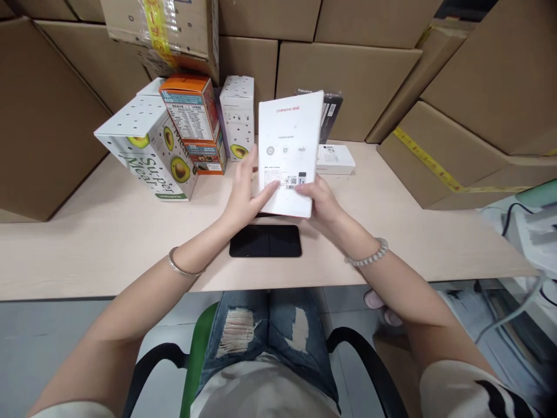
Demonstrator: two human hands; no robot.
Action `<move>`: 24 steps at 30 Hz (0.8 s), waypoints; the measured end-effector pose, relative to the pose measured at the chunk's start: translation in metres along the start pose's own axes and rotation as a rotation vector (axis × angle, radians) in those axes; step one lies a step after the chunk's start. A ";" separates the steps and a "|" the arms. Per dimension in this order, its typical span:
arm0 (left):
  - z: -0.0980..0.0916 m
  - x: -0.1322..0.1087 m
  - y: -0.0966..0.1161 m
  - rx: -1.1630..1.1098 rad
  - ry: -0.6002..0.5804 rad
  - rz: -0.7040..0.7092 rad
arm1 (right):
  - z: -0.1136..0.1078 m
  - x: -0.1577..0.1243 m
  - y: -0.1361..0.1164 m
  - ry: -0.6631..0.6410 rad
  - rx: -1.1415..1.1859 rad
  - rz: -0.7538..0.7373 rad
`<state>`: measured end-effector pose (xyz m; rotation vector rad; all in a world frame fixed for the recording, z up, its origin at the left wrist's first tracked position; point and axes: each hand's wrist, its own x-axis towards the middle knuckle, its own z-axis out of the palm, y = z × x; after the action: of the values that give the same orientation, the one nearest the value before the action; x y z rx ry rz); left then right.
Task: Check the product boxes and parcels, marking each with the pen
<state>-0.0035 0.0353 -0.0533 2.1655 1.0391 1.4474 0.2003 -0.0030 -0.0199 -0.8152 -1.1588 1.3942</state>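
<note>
Upright above the table, a flat white box (286,130) with red lettering, small icons and a label faces me. My left hand (243,188) grips its lower left side, thumb across the front. On the lower right side my right hand (324,197) holds the same box, its thumb near the printed codes. The fingers behind the box are hidden. A black smartphone (265,241) lies flat on the table just below the box, its screen dark.
The wooden table (143,255) carries a Super Meal box (152,151), stacked orange boxes (191,110), a tall white box (238,116), a small white box (335,159) and a dark box (331,116). Large cardboard cartons (348,81) wall the back and sides.
</note>
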 end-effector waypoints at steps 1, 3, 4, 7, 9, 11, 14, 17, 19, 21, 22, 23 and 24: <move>0.002 0.000 -0.006 -0.122 -0.021 -0.048 | -0.003 0.002 0.000 -0.016 -0.001 -0.003; 0.006 0.001 -0.014 -0.327 -0.102 -0.103 | -0.009 0.006 0.000 -0.057 -0.021 -0.005; 0.006 0.002 -0.015 -0.387 -0.133 -0.106 | -0.011 0.007 0.000 -0.072 -0.041 -0.005; 0.004 0.004 -0.013 -0.356 -0.092 -0.032 | -0.020 0.012 0.001 -0.035 -0.176 -0.057; -0.001 0.005 -0.008 -0.212 -0.021 0.063 | -0.025 0.016 0.002 0.014 -0.324 -0.128; -0.006 0.005 0.000 -0.052 0.012 0.143 | -0.028 0.020 0.003 0.039 -0.425 -0.210; -0.009 0.003 0.009 0.092 0.017 0.158 | -0.030 0.025 0.005 0.047 -0.442 -0.284; -0.010 0.001 0.014 0.146 0.008 0.135 | -0.029 0.025 0.006 0.063 -0.429 -0.259; -0.012 0.001 0.017 0.173 0.003 0.149 | -0.028 0.023 0.006 0.077 -0.402 -0.204; -0.014 0.002 0.022 0.191 -0.015 0.187 | -0.026 0.020 0.005 0.064 -0.332 -0.111; -0.016 0.002 0.026 0.198 -0.027 0.210 | -0.025 0.019 0.005 0.043 -0.284 -0.052; -0.017 0.001 0.029 0.202 -0.042 0.231 | -0.024 0.018 0.005 0.019 -0.230 0.011; -0.018 0.001 0.033 0.205 -0.058 0.248 | -0.023 0.018 0.005 -0.002 -0.180 0.064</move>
<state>-0.0064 0.0119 -0.0246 2.5439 0.9627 1.4240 0.2169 0.0198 -0.0292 -0.9854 -1.2832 1.3560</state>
